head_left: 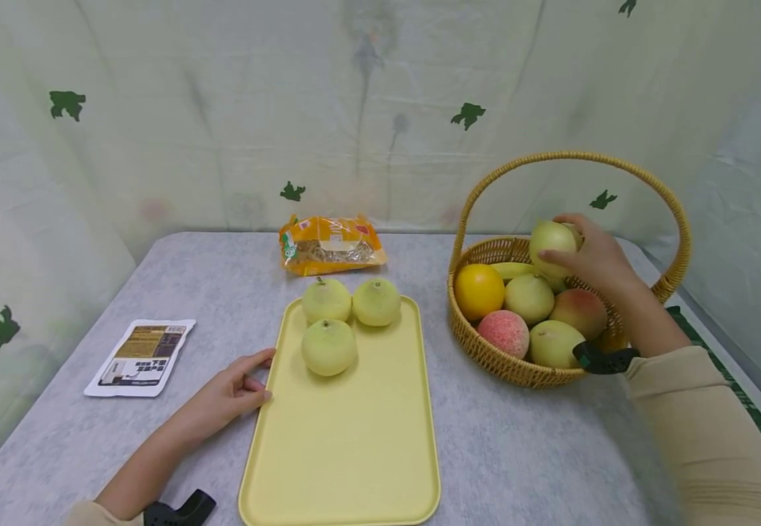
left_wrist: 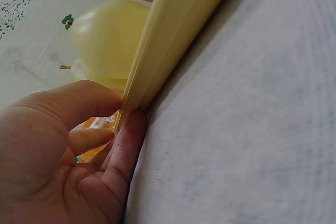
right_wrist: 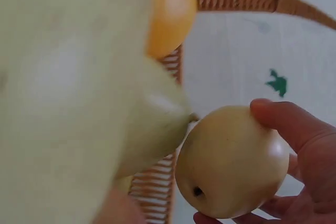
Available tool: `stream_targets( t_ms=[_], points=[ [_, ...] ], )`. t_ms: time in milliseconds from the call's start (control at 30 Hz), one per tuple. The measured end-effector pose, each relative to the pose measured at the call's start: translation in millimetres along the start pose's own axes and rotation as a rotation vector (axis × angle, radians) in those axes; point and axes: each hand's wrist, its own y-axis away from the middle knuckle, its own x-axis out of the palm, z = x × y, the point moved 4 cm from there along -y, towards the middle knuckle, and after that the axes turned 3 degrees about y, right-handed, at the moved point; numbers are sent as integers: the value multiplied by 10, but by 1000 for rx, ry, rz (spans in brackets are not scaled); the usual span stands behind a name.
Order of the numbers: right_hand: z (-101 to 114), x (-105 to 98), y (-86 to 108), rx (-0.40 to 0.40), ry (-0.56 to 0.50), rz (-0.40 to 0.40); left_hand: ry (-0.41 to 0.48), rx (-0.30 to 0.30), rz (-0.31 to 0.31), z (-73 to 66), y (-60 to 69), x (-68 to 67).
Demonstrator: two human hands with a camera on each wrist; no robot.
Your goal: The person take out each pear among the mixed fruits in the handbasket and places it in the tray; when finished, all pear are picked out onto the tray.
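The basket [head_left: 495, 368] is set at two o'clock from the tray [head_left: 343, 438], pinched by the left hand [head_left: 238, 387]. By the right hand [head_left: 596, 252], fingers curled, a pear [head_left: 550, 239] is clasped at the hand's nine o'clock, above the basket.

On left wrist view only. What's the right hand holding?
Observer: A pale green pear, with the right hand's fingers around it; the head and right wrist views both show it.
Operator: My view only gets one edge of the tray. Pear count on it?
Observer: Three pears, grouped at the tray's far end in the head view.
Operator: Left of the tray, anything besides the left hand?
Observer: Yes, a white-edged packet lies flat on the table, farther left than that hand.
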Motion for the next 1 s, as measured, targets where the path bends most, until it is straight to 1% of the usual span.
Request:
stream_targets(
  t_ms=[167, 300, 400, 467, 533, 633, 700, 833, 900, 1000],
  points=[
    [238, -70, 136, -41, -51, -27, -8, -6, 1, -4, -7, -7],
    [492, -57, 300, -135, -101, -72, -8, -14, 9, -5, -11, -9],
    [691, 43, 437, -214, -169, -75, -8, -11, 11, -4, -10, -10],
    [816, 152, 525, -252, -242, -49, -7, -7, 12, -2, -9, -9],
    [927, 290, 596, -291, -337, -17, -2, -4, 11, 1, -10, -7],
    [1070, 531, 679, -346, -499, 53, 5, -10, 15, 8, -12, 0],
    [1144, 697, 725, -371, -575, 103, 12, -14, 16, 10, -14, 3],
    [1240, 1044, 776, -380, -610, 180, 10, -17, 12, 8, -11, 3],
    [1251, 1223, 771, -386, -583, 190, 9, -19, 10, 5, -7, 2],
    [1237, 1486, 745, -374, -557, 215, 10, -21, 11, 2, -3, 4]
  ],
)
